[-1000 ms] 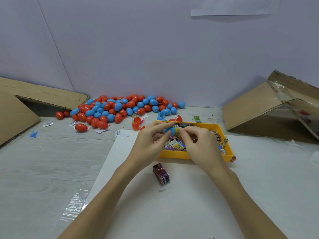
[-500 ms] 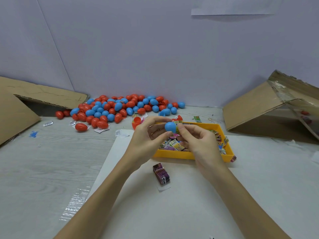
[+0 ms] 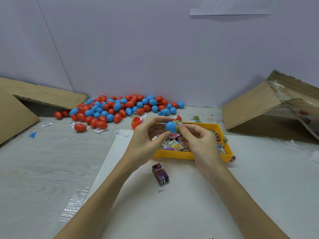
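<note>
Above the yellow tray point(image 3: 174, 155), my left hand point(image 3: 146, 138) pinches a blue plastic egg half point(image 3: 170, 126) between forefinger and thumb. My right hand point(image 3: 198, 141) pinches a small yellow printed packet point(image 3: 178, 125) at the open side of the egg half. How far the packet sits inside the shell is hidden. The tray holds several colourful packets point(image 3: 174, 146).
A pile of red and blue eggs point(image 3: 119, 107) lies by the back wall, and an open red egg half point(image 3: 136, 122) sits left of the tray. A purple bundle of packets point(image 3: 160, 173) lies on the white sheet point(image 3: 172, 209). Cardboard boxes stand at left point(image 3: 15, 114) and right point(image 3: 255, 109).
Both hands have lifted from low over the tray. The blue egg half now shows clearly between them, with the packet at its opening.
</note>
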